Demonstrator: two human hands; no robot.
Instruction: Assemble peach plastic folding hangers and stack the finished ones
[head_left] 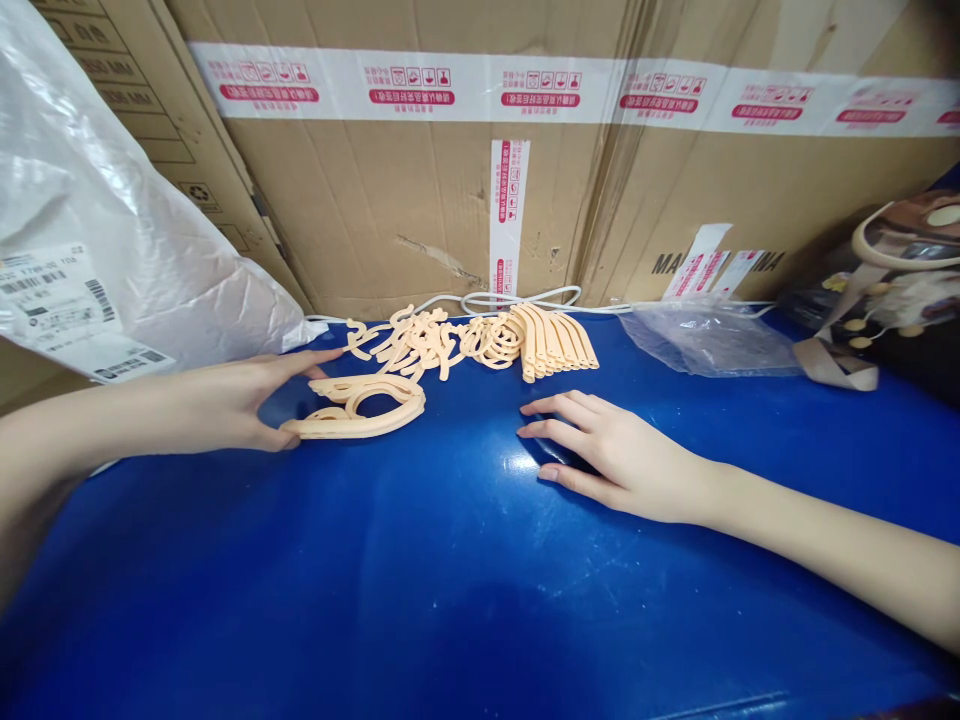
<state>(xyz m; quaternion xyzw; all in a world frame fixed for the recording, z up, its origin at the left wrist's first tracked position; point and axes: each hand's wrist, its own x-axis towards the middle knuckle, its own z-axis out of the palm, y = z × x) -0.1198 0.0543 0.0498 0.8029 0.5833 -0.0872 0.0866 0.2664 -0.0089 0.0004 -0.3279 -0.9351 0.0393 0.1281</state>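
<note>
Head view: peach pieces (424,342) lie between white parcel (127,210) and clear bag (701,342).

You're at what looks like a packing or storage corner: big taped cartons (420,190) rising close behind your blue table (390,580), a labelled shipping bag (120,200) at the table's left end

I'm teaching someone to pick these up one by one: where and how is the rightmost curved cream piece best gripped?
Pinch the rightmost curved piece by its near end, probably from the right: that side looks free, while neighbouring pieces crowd its left.
</note>
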